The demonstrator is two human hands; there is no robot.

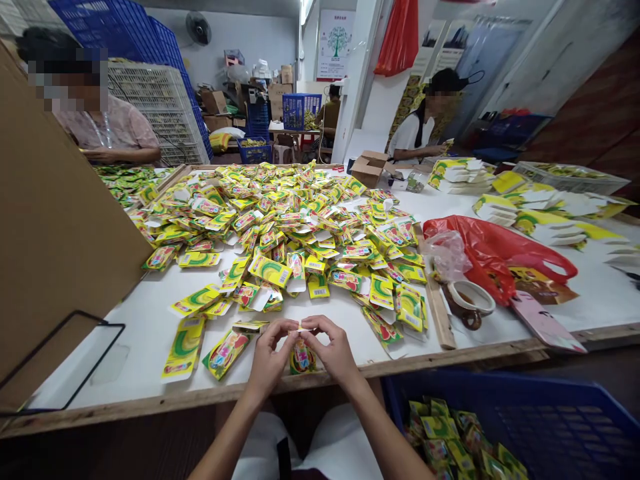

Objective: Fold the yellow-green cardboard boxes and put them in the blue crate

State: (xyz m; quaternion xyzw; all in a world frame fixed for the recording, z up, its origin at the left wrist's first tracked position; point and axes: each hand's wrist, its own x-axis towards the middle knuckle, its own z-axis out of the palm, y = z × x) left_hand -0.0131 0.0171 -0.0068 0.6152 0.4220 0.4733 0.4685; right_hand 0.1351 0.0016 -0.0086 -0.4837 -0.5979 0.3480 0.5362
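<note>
Both my hands meet at the near edge of the white table (150, 320). My left hand (267, 357) and my right hand (335, 350) each pinch the white top tab of one small yellow-green packet (302, 355), which hangs between them just above the table edge. A big heap of the same packets (290, 220) covers the table beyond my hands. A few loose packets (185, 347) lie flat to the left of my left hand.
A blue crate (550, 413) with several packets stands at lower right. A red plastic bag (495, 250) and a tape roll (470, 300) lie right of a wooden strip. A cardboard sheet (55, 220) leans at left. Two people sit at the far side.
</note>
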